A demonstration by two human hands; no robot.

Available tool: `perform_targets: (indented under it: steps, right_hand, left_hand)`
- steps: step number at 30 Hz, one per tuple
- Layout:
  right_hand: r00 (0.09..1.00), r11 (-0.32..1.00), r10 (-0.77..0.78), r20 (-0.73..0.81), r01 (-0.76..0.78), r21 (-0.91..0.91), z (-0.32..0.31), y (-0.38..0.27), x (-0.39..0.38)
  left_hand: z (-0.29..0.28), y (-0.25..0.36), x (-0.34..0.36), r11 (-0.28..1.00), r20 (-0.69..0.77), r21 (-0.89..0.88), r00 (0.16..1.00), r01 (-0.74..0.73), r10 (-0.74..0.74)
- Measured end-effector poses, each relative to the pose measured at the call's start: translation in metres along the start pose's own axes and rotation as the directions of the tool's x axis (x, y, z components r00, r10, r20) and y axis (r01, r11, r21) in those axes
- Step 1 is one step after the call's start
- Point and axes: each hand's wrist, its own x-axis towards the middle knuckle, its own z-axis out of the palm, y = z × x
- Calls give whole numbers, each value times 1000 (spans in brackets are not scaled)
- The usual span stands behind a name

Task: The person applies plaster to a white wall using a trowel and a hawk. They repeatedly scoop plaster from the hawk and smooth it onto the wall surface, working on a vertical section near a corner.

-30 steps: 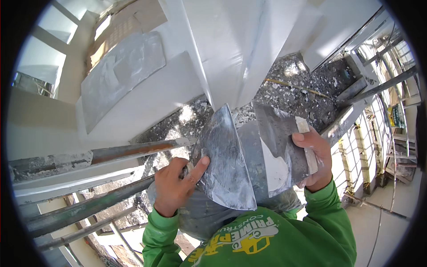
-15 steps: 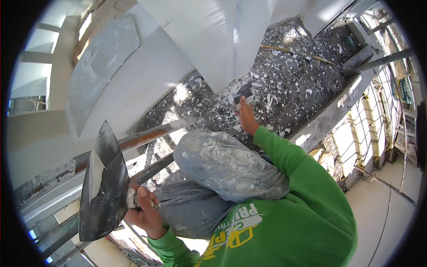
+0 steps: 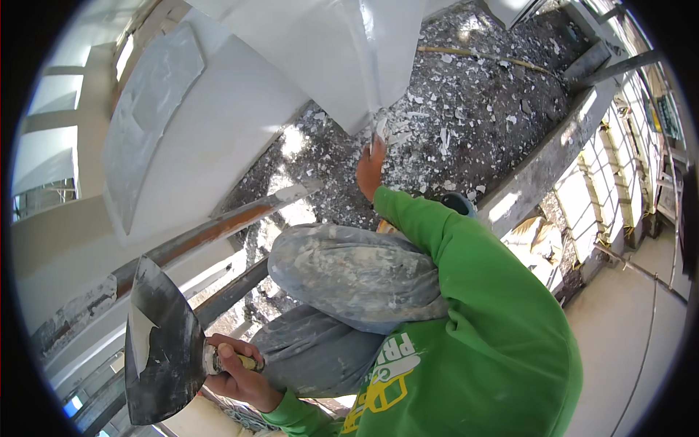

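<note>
At the lower left my left hand (image 3: 237, 371) grips the handle of a wide dark putty knife (image 3: 162, 346), whose blade carries pale compound. My right hand (image 3: 370, 164) reaches forward, closed on a putty knife (image 3: 379, 130) seen nearly edge-on at the bottom of a white column (image 3: 335, 65); whether its blade touches the surface I cannot tell. My knees (image 3: 349, 273), in grey trousers smeared white, are bent below me.
Debris-strewn concrete (image 3: 495, 131) lies beyond my knees, with a yellowish strip (image 3: 480, 56) across it and a raised edge (image 3: 539, 164) at right. Metal pipes (image 3: 226, 222) run at left beside a white wall (image 3: 189, 146). A grid of bars (image 3: 604, 189) shows at far right.
The two blades, held together before, are apart: the left one has moved down and left, the right hand forward to the column's foot. The view has shifted.
</note>
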Motion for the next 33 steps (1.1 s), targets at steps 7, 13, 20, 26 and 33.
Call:
perform_targets:
  steps: [7,13,20,26,33]
  right_hand:
    - [993,1000,-8,-115,8,-1,28,-16,-8]
    - [980,995,63,-189,-76,-59,33,-15,-9]
    - [983,993,-8,-185,-14,-120,36,-4,-2]
    - [989,995,65,-135,-74,-61,37,-27,1]
    - [984,995,25,-178,-41,-87,50,-17,2]
  left_hand:
    - [-3,-1,-2,999,10,27,1000,24,-24]
    - [2,0,-5,998,-52,55,998,27,-24]
    - [3,2,-5,996,-50,84,999,11,-7]
    - [2,1,-6,997,-45,70,999,27,-24]
    - [4,6,-8,996,-28,92,999,21,-18]
